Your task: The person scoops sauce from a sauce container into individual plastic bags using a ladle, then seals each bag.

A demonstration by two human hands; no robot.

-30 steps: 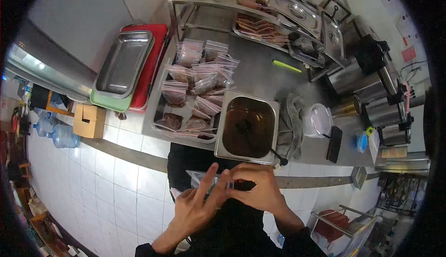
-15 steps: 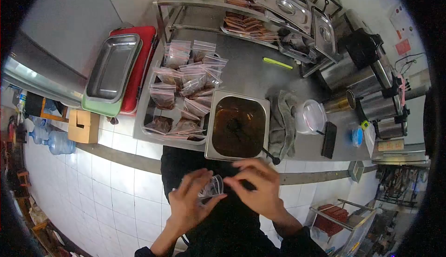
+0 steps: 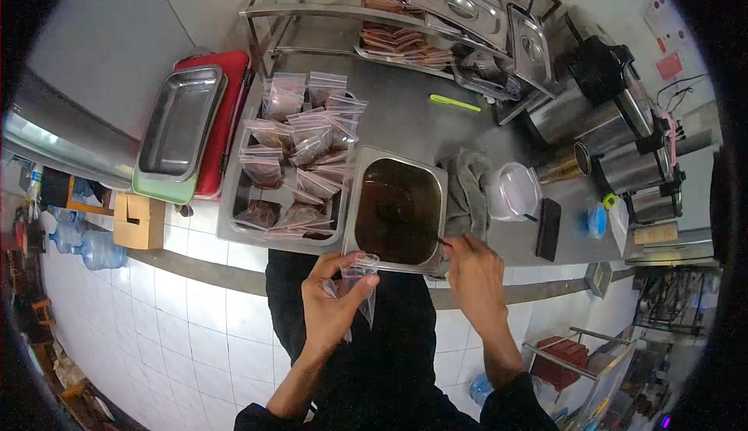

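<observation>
My left hand (image 3: pixel 336 294) pinches a clear zip-lock bag (image 3: pixel 360 275) near its top, in front of the metal pan's near edge. The bag hangs down, looks empty and its mouth seems parted. My right hand (image 3: pixel 477 279) is closed around the dark handle of a ladle (image 3: pixel 438 239) at the pan's near right corner. The ladle's bowl is hidden in the dark brown liquid (image 3: pixel 393 205). This liquid partly fills the square metal pan (image 3: pixel 351 228), which stands at the counter's front edge.
Left of the pan, a tray (image 3: pixel 226 224) holds several filled zip-lock bags (image 3: pixel 312 139). A grey cloth (image 3: pixel 467 193), a white plastic tub (image 3: pixel 514 191) and a black oblong object (image 3: pixel 549 230) lie to the right. Behind are a yellow-green knife (image 3: pixel 455 103) and a metal rack (image 3: pixel 343 12).
My right hand has left the bag, moved right and up, and taken hold of the ladle's handle. My left hand has raised the bag towards the pan. The view has shifted slightly.
</observation>
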